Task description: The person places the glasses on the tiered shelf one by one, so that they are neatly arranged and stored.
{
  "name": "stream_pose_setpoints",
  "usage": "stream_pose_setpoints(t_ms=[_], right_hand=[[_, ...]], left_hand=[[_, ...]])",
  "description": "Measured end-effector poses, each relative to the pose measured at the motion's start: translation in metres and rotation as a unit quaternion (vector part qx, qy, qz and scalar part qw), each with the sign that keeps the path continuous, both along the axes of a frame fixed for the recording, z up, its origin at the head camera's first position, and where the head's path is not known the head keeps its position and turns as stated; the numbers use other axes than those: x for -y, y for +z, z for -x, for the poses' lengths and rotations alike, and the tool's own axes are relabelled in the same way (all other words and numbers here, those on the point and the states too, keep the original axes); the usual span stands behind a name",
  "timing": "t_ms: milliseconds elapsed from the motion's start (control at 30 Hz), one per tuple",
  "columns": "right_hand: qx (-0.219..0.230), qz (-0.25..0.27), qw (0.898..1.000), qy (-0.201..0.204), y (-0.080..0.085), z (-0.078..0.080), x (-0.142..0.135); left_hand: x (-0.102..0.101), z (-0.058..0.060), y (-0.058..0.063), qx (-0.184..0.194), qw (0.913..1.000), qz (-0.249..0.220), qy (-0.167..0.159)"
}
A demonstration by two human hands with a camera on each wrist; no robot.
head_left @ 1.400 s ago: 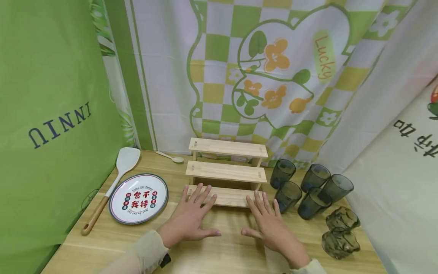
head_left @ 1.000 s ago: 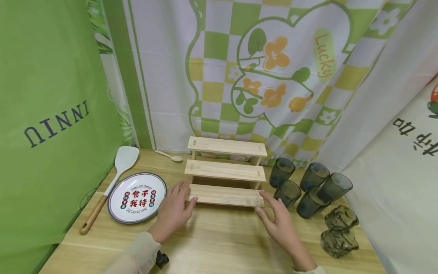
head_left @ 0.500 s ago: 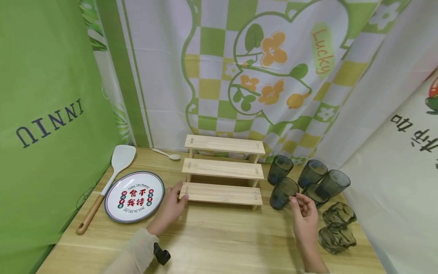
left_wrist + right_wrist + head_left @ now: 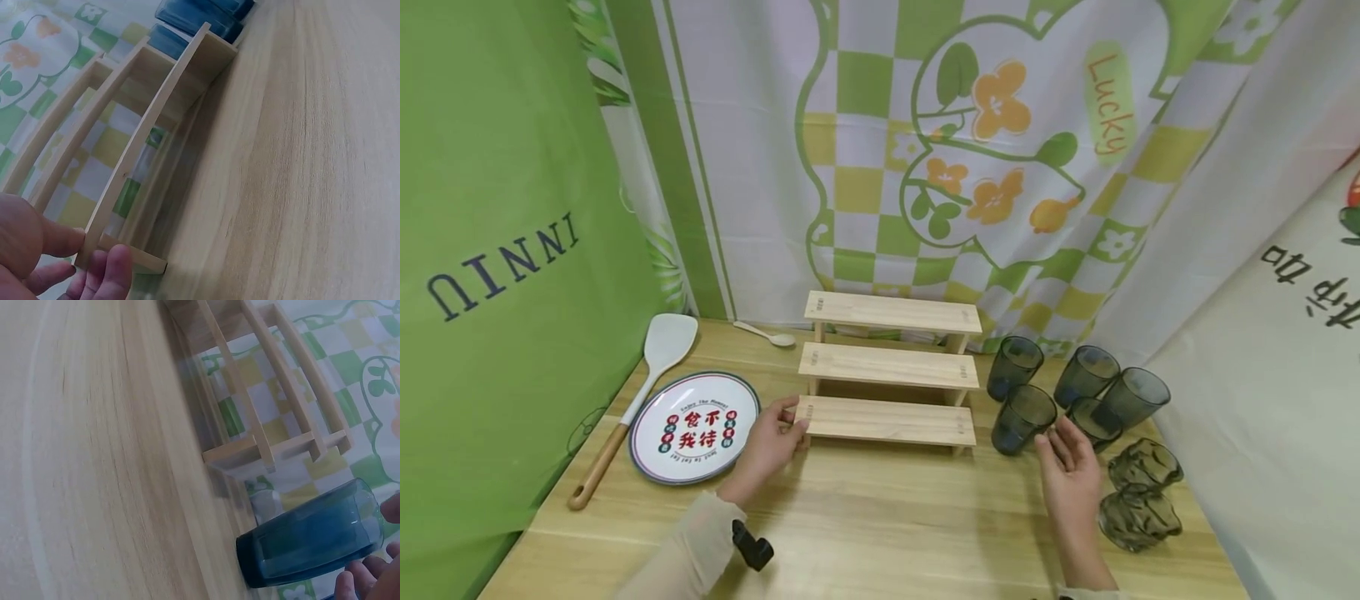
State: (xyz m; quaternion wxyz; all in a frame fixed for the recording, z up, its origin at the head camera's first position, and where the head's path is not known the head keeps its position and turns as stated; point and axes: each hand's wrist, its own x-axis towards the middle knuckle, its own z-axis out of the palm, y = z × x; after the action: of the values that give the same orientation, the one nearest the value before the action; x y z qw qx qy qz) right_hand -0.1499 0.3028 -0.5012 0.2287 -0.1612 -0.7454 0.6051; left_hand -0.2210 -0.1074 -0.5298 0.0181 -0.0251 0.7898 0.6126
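Observation:
A three-tier wooden rack (image 4: 886, 419) stands at the back of the table. My left hand (image 4: 772, 442) pinches the left end of its lowest board, thumb above and fingertips underneath, as the left wrist view shows. My right hand (image 4: 1071, 479) is just right of the front-left dark glass tumbler (image 4: 1022, 423), with loosely bent fingers close to its rim. In the right wrist view the thumb (image 4: 392, 509) and fingertips lie right at the mouth of that tumbler (image 4: 312, 540), which stands upright on the table.
Several more dark tumblers (image 4: 1138, 396) stand behind and right of my right hand, with two wavy glass cups (image 4: 1139, 518) nearer. On the left are a patterned plate (image 4: 695, 467), a white spatula (image 4: 672, 337) and a small spoon (image 4: 781, 339). Curtains (image 4: 752, 167) close off the back.
Both hands have left the front of the rack's lowest board. My left hand went to its left end and took hold; my right hand moved right, up to the tumbler. The tumblers stay put.

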Motion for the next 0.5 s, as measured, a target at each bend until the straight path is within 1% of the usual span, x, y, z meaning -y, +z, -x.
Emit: stream_pose_setpoints(t_ms=[67, 133, 267, 433, 500], right_hand=[[-0.002, -0.002, 1.0, 0.007, -0.002, 0.001, 0.001], [-0.01, -0.007, 1.0, 0.006, -0.003, 0.001, 0.002], [-0.017, -0.021, 1.0, 0.001, -0.006, 0.003, 0.007], [-0.002, -0.047, 0.998, 0.03, -0.008, 0.009, 0.008], [0.002, -0.046, 0.998, 0.045, -0.008, 0.012, 0.007]], left_hand=[[0.0, 0.0, -0.002, 0.006, 0.9998, -0.017, 0.012], [0.001, 0.0, -0.003, 0.009, 0.9994, -0.027, 0.019], [0.003, 0.0, -0.005, 0.01, 0.9994, -0.029, 0.018], [0.005, -0.001, -0.004, 0.01, 0.9994, -0.031, 0.013], [0.004, -0.001, -0.004, 0.011, 0.9994, -0.03, 0.014]])
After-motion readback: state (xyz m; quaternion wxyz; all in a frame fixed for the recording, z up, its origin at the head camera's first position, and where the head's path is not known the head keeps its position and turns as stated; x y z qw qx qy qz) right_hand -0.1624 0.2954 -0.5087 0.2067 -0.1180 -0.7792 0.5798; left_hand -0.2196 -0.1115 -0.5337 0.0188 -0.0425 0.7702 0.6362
